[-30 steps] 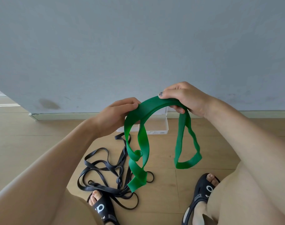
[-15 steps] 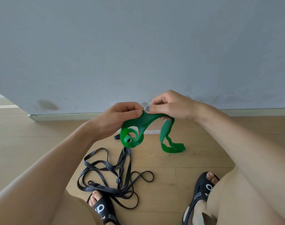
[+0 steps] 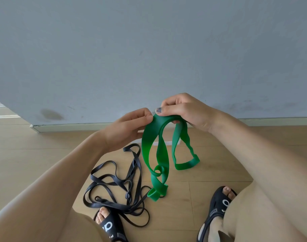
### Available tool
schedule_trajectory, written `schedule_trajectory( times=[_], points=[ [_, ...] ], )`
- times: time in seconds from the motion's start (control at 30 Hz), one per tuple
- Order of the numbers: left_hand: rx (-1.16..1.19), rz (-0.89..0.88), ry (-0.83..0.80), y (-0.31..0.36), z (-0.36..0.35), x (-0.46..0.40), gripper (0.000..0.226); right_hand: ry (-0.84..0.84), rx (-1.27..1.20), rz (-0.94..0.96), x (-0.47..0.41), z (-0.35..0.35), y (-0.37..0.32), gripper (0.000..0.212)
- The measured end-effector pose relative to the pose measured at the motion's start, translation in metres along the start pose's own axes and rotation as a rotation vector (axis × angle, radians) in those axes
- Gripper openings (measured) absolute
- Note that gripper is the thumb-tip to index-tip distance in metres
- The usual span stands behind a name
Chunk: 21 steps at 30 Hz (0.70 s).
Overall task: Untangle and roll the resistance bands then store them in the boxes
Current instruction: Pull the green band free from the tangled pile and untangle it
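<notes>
Your left hand pinches the top of the green band between thumb and fingers, and your right hand grips the same top stretch just beside it, fingers curled over the band with the thumb on its upper edge. You hold the band up in front of the wall, above the floor. From your hands it hangs in two loops: the longer one drops on the left side, twists on itself into a small curl partway down, and ends in a folded tip close to the black bands; the shorter one hangs under your right hand and ends higher. The black bands lie tangled on the floor below your left forearm, reaching to your left sandal and touching it. Your right sandal stands apart from them, to the right. A pale box shows only in slivers behind the green band, near the wall's base.
</notes>
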<state>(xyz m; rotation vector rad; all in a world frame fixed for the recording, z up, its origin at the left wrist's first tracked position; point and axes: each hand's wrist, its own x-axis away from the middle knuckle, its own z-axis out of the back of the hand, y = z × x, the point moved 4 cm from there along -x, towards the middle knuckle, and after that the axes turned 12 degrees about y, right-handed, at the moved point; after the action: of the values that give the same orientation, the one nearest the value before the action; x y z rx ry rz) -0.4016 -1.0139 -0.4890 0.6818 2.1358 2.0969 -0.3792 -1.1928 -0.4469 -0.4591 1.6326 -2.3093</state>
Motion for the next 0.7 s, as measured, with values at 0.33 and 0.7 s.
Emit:
schedule_trajectory(
  times=[0.33, 0.7],
  points=[
    [0.011, 0.019, -0.038, -0.001, 0.000, 0.001, 0.016, 0.093, -0.211, -0.031, -0.004, 0.013, 0.006, 0.032],
    [-0.094, 0.071, -0.002, -0.006, -0.002, -0.002, 0.051, 0.146, -0.362, -0.051, -0.007, 0.022, 0.006, 0.047]
  ],
)
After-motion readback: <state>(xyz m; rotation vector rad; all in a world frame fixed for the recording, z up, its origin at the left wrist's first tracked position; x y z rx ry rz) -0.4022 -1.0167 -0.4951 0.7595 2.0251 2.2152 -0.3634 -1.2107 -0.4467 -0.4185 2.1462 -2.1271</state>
